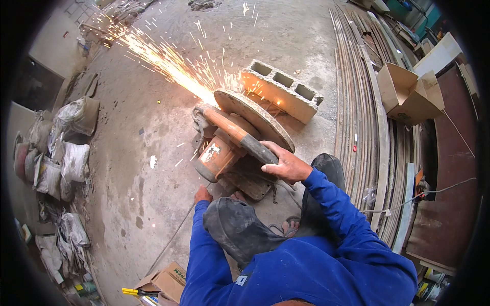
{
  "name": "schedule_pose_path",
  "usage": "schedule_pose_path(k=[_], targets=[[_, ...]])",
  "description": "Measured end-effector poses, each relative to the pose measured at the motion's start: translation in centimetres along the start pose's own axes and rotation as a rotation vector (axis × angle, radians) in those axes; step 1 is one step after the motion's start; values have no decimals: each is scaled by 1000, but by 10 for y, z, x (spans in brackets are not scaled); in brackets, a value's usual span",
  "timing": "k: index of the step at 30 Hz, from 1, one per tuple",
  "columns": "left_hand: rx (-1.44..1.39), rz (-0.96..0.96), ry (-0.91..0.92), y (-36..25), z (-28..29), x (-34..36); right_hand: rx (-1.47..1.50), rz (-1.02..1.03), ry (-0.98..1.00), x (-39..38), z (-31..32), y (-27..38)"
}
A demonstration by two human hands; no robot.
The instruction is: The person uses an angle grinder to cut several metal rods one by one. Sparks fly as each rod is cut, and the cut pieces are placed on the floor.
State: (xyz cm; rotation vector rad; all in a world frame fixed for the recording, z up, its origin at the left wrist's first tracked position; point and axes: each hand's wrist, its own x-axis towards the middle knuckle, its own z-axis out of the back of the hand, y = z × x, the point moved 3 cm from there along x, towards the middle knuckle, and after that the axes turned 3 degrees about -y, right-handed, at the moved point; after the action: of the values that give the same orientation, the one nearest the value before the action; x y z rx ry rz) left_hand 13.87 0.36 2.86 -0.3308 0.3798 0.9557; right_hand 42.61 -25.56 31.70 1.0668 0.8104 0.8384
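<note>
My right hand point(289, 164) is wrapped round the dark grip of an orange chop saw point(209, 158). The saw's large round blade or guard point(252, 120) is tilted toward the floor, and a bright stream of sparks point(178, 71) flies from it to the far left. My left hand point(203, 194) is closed low beside the motor, on a thin metal rod point(173, 239) that runs back along the floor toward the near left. Where the rod meets the blade is hidden by the saw. Beyond the blade lies a hollow concrete block point(286, 94), lit orange by the sparks.
Long metal bars point(352, 102) lie along the right, with an open cardboard box point(408, 94) on them. Filled sacks point(76, 117) line the left wall. A carton point(171, 280) with a yellow-handled tool stands near my left arm. A cable point(423, 194) crosses at right.
</note>
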Motion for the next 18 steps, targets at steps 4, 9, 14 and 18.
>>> schedule_pose_path(k=[4,9,14,18], targets=[[13,0,9,-1,1,0,13,-18,21,1,2,-1],[-14,3,-27,-7,4,10,22,10,25,6,5,-6],[12,2,17,-4,1,13,-40,41,-23,5,3,-12],[-9,-31,55,-1,-1,15,36,-108,72,3,5,-15]])
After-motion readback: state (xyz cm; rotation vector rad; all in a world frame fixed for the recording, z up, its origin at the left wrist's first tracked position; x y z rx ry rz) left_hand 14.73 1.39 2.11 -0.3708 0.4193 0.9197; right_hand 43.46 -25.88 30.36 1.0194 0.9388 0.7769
